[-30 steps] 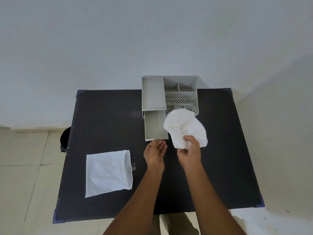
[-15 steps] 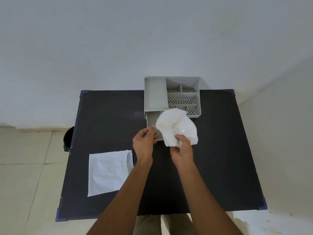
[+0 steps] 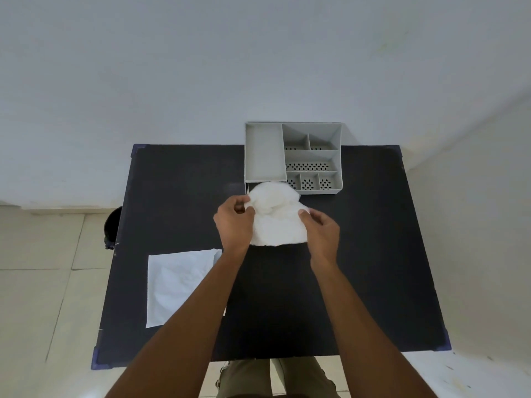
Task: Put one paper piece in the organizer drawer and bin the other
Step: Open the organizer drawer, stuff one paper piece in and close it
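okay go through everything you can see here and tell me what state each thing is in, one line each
Left hand: gripping the crumpled paper's left edge.
Right hand: gripping its right edge.
Crumpled paper: held by both hands, over the drawer.
Flat paper: lying on the table, untouched.
Organizer: upright, top compartments empty.
Drawer: only a corner shows; seems pulled out.
Bin: on the floor, contents unseen.
Table: standing.

Black table [image 3: 373, 268] with grey organizer [image 3: 264, 152] and flat paper piece [image 3: 178, 285].

Crumpled white paper [image 3: 277, 222] covers the grey organizer's [image 3: 293, 158] drawer (second sheet [image 3: 178, 285] lies flat).
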